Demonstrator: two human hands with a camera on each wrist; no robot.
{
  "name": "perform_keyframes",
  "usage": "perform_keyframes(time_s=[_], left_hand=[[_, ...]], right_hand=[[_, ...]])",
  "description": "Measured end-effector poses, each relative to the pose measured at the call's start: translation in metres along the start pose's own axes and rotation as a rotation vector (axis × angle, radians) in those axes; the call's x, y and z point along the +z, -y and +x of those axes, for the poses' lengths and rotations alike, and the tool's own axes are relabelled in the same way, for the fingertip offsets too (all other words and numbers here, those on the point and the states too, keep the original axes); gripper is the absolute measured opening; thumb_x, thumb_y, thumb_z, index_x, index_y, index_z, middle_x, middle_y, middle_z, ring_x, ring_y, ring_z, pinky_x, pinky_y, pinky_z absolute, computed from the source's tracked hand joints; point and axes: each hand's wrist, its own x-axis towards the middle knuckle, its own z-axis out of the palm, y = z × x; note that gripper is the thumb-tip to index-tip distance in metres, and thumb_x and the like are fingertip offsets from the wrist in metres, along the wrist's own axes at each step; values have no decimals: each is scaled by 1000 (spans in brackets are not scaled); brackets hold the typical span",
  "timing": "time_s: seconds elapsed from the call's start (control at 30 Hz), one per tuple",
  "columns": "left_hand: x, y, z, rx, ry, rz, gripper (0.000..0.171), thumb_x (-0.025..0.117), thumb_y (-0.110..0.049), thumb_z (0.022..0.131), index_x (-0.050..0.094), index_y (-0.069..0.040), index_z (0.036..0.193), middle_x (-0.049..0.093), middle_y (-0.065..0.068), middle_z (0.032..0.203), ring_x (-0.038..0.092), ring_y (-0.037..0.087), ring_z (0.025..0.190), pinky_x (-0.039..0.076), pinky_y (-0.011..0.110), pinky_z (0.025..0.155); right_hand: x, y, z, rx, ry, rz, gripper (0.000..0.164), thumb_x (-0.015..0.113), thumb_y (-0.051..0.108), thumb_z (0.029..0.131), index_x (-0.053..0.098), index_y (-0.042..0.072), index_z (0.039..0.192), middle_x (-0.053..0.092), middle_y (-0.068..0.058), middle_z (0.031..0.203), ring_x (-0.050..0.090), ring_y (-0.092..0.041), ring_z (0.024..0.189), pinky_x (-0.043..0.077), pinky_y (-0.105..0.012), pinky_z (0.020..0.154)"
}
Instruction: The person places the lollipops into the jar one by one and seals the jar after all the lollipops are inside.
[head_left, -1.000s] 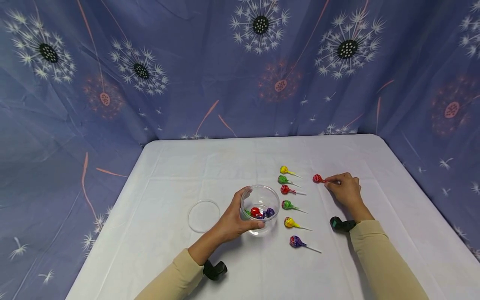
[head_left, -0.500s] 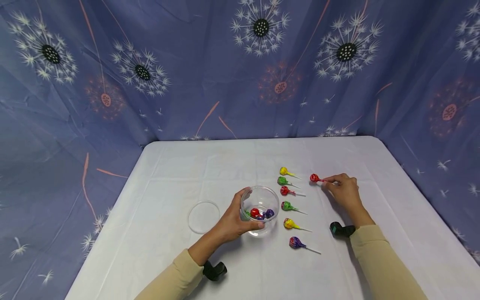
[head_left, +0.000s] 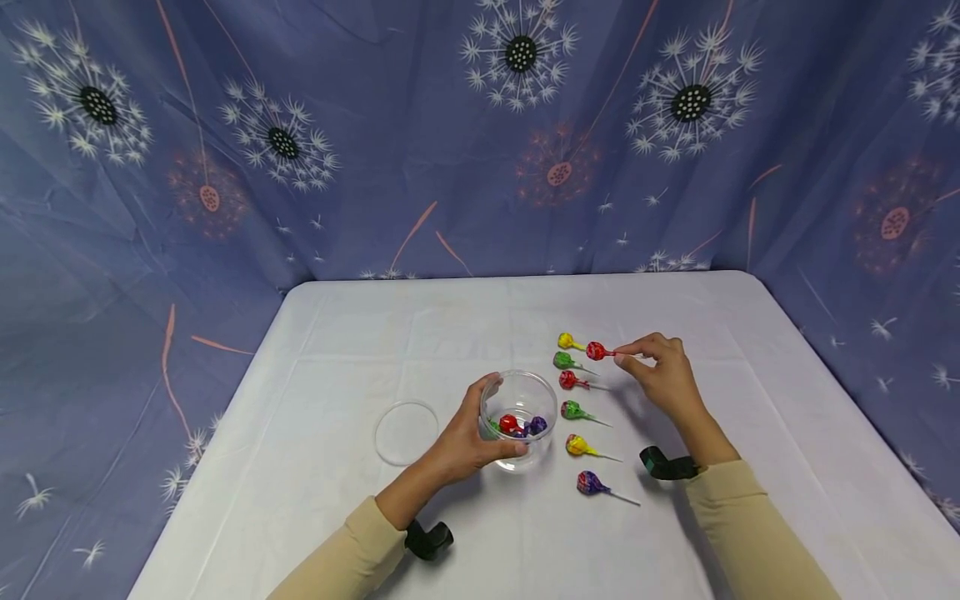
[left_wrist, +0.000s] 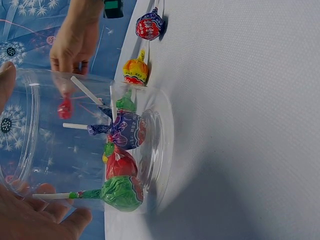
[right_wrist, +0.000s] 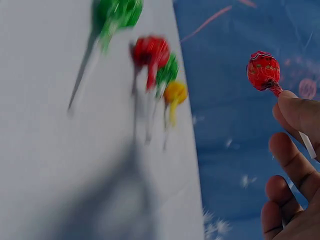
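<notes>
My left hand grips a clear plastic jar round its side, thumb at the front. Inside, in the left wrist view, lie a green lollipop, a red one and purple ones, sticks pointing toward the mouth. My right hand pinches a red lollipop by its stick, just below the wrapper. The right wrist view shows this red lollipop raised off the table, head up and forward of the thumb. It overlaps the end of the yellow lollipop in the head view.
A column of lollipops stands right of the jar: green, red, another green, yellow and purple. A clear ring-shaped lid lies left of the jar on the white table. A patterned curtain hangs behind.
My right hand has lifted the red lollipop from the table and carried it left toward the column and the jar. The left hand and jar have stayed in place.
</notes>
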Motion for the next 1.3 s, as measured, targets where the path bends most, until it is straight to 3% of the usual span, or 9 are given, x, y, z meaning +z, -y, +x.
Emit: perform_keyframes(time_s=[0.53,0.77,1.0,1.3], left_hand=[[0,-1,2,7,0,5,99,82,-33,72,18,-28,147,29,1,153,25,29,143,23,56,114],[-1,1,2,-6,-1,6,99,82,-38,71,18,-30,146,30,-1,153,28,27,142,24,55,114],[-1,0,0,13,3,3,98,81,-40,72,18,-28,147,29,1,153,27,26,143,22,54,115],[-2,2,2,23,14,-34,97,81,-33,73,18,-28,147,30,3,152,38,27,135,32,50,111]], right_hand=[[8,65,-19,-157,43,188,13,71,20,84,75,10,91,61,-4,94,39,-6,97,34,-34,81],[17,86,-27,-209,115,213,9,73,21,82,75,15,89,62,1,96,40,-9,98,36,-34,82],[29,99,-31,-232,166,209,7,75,21,80,75,18,87,62,5,92,41,-10,95,39,-36,81],[41,114,-38,-327,181,107,7,78,16,77,76,20,83,62,6,87,41,-12,91,34,-36,78]])
